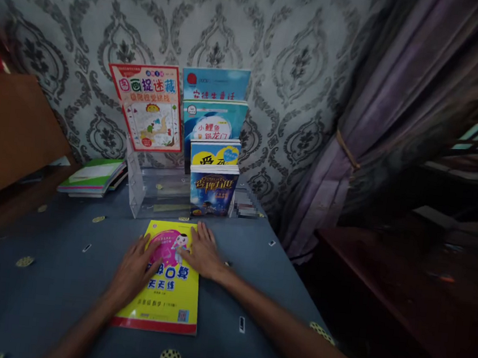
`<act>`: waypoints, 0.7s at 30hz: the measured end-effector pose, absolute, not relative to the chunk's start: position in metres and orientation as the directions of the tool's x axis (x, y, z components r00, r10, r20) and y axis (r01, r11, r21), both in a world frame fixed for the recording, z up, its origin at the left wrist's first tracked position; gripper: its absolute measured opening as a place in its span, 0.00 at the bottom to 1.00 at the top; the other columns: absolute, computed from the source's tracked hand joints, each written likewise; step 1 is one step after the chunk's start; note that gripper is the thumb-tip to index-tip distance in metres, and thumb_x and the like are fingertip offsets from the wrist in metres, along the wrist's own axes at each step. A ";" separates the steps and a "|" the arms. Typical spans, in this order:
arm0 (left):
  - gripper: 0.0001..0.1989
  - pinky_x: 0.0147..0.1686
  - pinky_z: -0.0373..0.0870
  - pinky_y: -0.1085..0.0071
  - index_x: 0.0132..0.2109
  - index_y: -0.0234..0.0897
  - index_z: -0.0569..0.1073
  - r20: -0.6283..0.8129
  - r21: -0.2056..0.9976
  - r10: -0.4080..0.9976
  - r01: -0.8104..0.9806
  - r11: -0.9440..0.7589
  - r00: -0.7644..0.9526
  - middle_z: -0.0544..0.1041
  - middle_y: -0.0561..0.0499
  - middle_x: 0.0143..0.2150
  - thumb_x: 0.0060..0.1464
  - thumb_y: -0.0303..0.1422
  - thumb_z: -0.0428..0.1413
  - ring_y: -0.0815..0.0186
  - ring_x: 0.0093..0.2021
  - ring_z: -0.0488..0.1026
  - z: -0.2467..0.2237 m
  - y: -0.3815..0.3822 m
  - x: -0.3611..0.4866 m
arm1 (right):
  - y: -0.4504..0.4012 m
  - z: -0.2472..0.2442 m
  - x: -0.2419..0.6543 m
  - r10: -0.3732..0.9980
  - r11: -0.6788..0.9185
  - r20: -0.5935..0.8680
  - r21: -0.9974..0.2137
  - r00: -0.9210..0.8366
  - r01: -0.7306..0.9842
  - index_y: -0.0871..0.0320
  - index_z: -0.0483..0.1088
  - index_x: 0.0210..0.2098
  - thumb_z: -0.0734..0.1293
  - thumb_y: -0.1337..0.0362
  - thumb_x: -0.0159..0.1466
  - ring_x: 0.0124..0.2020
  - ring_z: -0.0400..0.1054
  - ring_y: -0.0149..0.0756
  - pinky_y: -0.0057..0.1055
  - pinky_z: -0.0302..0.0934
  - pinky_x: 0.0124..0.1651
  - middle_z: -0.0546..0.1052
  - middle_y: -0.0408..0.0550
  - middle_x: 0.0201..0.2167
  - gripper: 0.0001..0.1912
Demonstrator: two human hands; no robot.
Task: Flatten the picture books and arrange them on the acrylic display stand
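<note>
A yellow workbook with a pink circle and blue lettering lies flat on the table in front of me. My left hand rests along its left edge, thumb over the cover and fingers apart. On the opposite side, my right hand touches the upper right edge, its fingers stretched out and its thumb over the cover. Just beyond stands a clear stepped book rack. It bears a red-bordered book at its upper left and a column of books on the right, with a dark blue book in front.
A small stack of books lies left of the rack. A brown board stands at the far left. Patterned wallpaper rises behind the blue-grey tablecloth. A tied curtain hangs at the right, above a dark red surface.
</note>
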State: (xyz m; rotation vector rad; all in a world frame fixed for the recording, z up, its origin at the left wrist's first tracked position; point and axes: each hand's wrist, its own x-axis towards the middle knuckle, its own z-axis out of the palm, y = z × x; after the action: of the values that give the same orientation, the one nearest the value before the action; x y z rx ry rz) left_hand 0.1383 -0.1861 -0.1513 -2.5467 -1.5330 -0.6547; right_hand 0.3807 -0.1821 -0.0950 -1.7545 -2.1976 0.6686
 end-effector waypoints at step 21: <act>0.39 0.31 0.80 0.62 0.56 0.38 0.70 -0.362 0.907 0.932 -0.232 0.351 -0.007 0.84 0.41 0.45 0.34 0.36 0.72 0.48 0.38 0.84 -0.104 -0.190 0.140 | -0.269 -0.135 0.388 0.880 0.432 0.082 -0.548 -0.468 0.717 0.56 0.51 0.74 0.70 0.31 0.54 0.75 0.29 0.72 0.70 0.32 0.71 0.40 0.65 0.76 0.59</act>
State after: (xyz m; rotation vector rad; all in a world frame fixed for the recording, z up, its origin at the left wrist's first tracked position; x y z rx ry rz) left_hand 0.1399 -0.1905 -0.1042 -1.8807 -3.0725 -2.6790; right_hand 0.3883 -0.2693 -0.1346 -1.3639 -2.3338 0.6368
